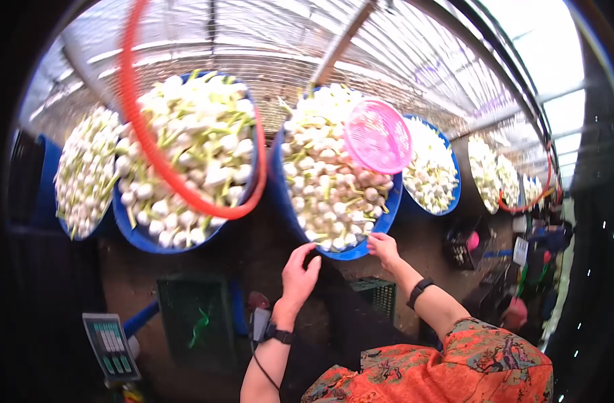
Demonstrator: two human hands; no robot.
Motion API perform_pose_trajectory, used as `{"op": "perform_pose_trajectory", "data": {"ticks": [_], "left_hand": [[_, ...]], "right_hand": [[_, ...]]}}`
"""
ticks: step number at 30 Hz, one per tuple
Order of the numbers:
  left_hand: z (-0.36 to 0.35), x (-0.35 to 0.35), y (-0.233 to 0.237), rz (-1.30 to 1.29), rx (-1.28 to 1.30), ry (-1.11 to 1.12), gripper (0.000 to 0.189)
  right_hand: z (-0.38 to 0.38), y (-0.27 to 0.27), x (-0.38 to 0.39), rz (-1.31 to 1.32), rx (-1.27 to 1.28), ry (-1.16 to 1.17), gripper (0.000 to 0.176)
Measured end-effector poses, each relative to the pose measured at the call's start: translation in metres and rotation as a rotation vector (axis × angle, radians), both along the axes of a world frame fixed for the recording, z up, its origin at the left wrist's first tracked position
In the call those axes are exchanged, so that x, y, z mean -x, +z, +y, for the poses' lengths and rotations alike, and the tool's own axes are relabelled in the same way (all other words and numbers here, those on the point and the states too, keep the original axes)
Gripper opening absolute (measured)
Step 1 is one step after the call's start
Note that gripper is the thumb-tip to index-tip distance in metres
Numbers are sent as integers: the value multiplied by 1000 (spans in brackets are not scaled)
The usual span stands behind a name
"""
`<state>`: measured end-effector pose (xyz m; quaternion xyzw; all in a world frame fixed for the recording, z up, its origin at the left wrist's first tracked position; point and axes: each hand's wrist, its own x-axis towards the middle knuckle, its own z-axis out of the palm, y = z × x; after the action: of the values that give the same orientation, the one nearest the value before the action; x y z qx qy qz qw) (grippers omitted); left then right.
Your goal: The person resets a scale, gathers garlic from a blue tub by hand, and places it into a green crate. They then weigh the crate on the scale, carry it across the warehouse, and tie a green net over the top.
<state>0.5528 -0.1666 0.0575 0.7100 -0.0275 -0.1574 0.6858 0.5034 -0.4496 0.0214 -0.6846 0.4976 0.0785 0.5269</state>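
A blue tub (347, 254) heaped with white garlic-like bulbs (334, 195) on green stems stands in front of me. My left hand (299, 277) is at its near-left rim, thumb apart from the fingers, with nothing seen in it. At the near-right rim is my right hand (385, 249), its fingers bent together over the edge of the bulbs. Whatever lies between those fingertips is too small to make out. A pink mesh basket (379, 137) rests tilted on the bulbs at the tub's far right.
More blue tubs (167, 246) of bulbs stand left and right. An orange hose (160, 171) loops down close by on the left. Below are a dark green crate (196, 322) and a scale display (110, 346). Another person (552, 238) is at the far right.
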Motion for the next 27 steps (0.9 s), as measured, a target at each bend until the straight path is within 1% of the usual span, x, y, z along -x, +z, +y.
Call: {"op": "perform_pose_trajectory", "data": {"ticks": [1,2,3,4,5,6,7,8,9,11,12,13,14,15,16,17,18,20,21,23,24,25,26,27], "left_hand": [[-28,-14,3,-172,-154,-98,42],[-58,-26,-4,-187,-232,-126,47],[-87,-38,-16,-204,-308,-152,52],[-110,-55,-33,-238,-374,-191,60],[-131,-72,-47,-253,-470,-186,69],[-152,-92,-62,-311,-532,-155,73],[-171,-112,-74,-329,-606,-160,77],[-190,-135,-83,-353,-627,-233,78],[-205,-156,-92,-375,-648,-304,79],[-230,-192,-119,-208,-777,-547,79],[-242,-205,-112,-135,-899,-635,80],[-251,-205,-106,-130,-913,-647,80],[-257,-202,-103,-194,-1072,-692,80],[-261,-198,-104,-257,-1235,-737,81],[-264,-195,-114,-281,-1220,-665,78],[-264,-198,-127,-282,-1241,-667,78],[-267,-196,-139,-316,-1226,-612,75],[-268,-188,-152,-368,-1198,-540,70],[-267,-184,-153,-370,-1212,-553,70],[-265,-176,-148,-333,-1159,-592,70],[-260,-172,-159,-337,-1187,-676,74],[-251,-162,-175,-338,-1199,-681,74],[-245,-155,-184,-375,-1100,-724,74],[-236,-144,-190,-403,-1125,-745,71]], "right_hand": [[-16,-23,-4,0,114,90,34],[-15,-26,-18,-57,269,167,39],[-24,-31,-33,-76,284,226,43],[-31,-46,-49,-109,430,290,48],[-34,-50,-68,-193,553,394,53],[-38,-49,-92,-258,514,416,61],[-44,-62,-111,-280,528,462,64],[-52,-73,-130,-301,544,511,68],[-60,-70,-151,-92,433,596,72],[-74,-97,-164,-283,286,698,76],[-79,-112,-165,-285,265,686,76],[-83,-125,-164,-278,303,748,79],[-87,-138,-166,-274,343,813,82],[-92,-153,-167,-280,323,807,82],[-98,-168,-167,-311,358,857,82],[-101,-171,-175,-346,402,903,82],[-105,-170,-174,-370,335,889,76],[-108,-178,-173,-266,362,954,74],[-108,-183,-170,-199,377,987,73],[-104,-192,-165,-63,403,1064,71],[-99,-199,-160,7,415,1107,71],[-94,-205,-155,73,418,1148,70],[-88,-211,-150,125,401,1183,69],[-81,-216,-147,155,357,1197,68]]}}
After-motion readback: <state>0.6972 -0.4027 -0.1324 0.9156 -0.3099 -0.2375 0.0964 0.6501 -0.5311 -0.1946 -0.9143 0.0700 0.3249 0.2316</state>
